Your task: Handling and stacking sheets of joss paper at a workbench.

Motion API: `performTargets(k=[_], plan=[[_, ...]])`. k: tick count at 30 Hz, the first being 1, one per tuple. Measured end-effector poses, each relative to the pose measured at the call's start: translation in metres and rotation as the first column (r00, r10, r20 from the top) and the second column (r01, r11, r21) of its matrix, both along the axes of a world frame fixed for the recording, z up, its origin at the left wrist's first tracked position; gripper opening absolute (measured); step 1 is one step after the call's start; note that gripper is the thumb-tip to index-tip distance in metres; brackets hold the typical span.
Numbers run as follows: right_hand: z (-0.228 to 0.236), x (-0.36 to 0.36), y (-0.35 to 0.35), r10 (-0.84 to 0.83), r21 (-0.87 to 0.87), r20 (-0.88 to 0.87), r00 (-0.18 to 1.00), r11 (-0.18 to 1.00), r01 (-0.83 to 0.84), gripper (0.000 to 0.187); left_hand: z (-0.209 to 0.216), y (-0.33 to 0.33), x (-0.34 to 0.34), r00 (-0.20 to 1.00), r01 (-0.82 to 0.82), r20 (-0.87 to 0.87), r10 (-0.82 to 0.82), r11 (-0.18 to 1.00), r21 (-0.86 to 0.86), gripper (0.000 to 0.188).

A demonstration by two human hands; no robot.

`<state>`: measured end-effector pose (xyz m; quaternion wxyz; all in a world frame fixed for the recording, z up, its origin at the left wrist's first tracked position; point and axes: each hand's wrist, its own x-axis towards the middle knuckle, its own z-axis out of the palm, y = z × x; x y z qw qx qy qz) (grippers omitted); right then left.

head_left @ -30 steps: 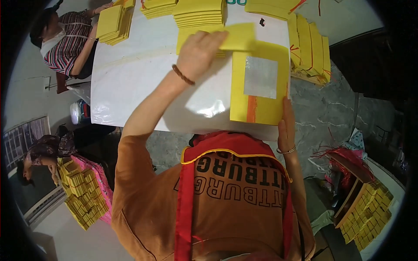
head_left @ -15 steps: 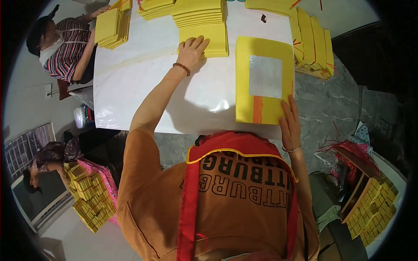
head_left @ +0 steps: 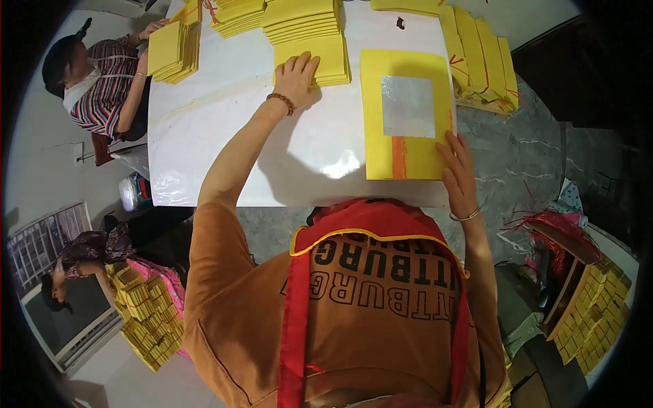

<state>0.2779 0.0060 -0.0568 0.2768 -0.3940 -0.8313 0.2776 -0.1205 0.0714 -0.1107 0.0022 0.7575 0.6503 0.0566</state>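
Note:
My left hand lies palm down on the near part of a fanned pile of folded yellow paper, fingers a little apart. To the right lies a larger yellow paper pile; its top sheet carries a silver square and an orange stripe below it. Against that pile's near right corner rests my right hand, fingers stretched out along the edge. The thumb of my right hand is hidden, and nothing shows gripped in either hand.
More yellow paper piles stand at the white table's far side. Red-tied yellow bundles stack beyond its right edge. At the left, a person handles yellow paper. Another person is by stacked yellow bundles at lower left.
The large pile's near edge has moved slightly farther from the table's front edge, my right hand moving away with it. My left hand stays on its pile. The whole view has shifted a little.

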Motion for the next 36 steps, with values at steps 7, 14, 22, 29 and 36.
performTargets(k=[7, 14, 22, 29, 36], plan=[[0.005, 0.004, 0.014, 0.123, -0.032, -0.004, 0.992, 0.992, -0.123, 0.036, 0.06, -0.028, 0.053, 0.958, 0.112, 0.243, -0.151, 0.979, 0.168, 0.052], [-0.001, -0.003, 0.013, 0.053, -0.047, -0.108, 0.993, 0.997, -0.058, 0.031, 0.091, -0.11, 0.143, 0.783, 0.518, 0.322, -0.532, 0.844, 0.136, 0.047], [-0.001, -0.002, 0.02, 0.029, -0.162, -0.231, 0.973, 0.985, -0.067, 0.035, 0.101, -0.089, 0.134, 0.68, 0.481, 0.636, -0.366, 0.876, -0.011, 0.016], [-0.01, 0.0, 0.021, 0.009, -0.185, -0.339, 0.941, 0.98, -0.077, 0.044, 0.107, -0.071, 0.13, 0.667, 0.459, 0.735, -0.123, 0.845, -0.275, 0.013], [-0.008, 0.001, 0.023, 0.016, -0.189, -0.32, 0.947, 0.979, -0.081, 0.046, 0.1, -0.064, 0.126, 0.579, 0.462, 0.803, 0.142, 0.754, -0.467, 0.014]])
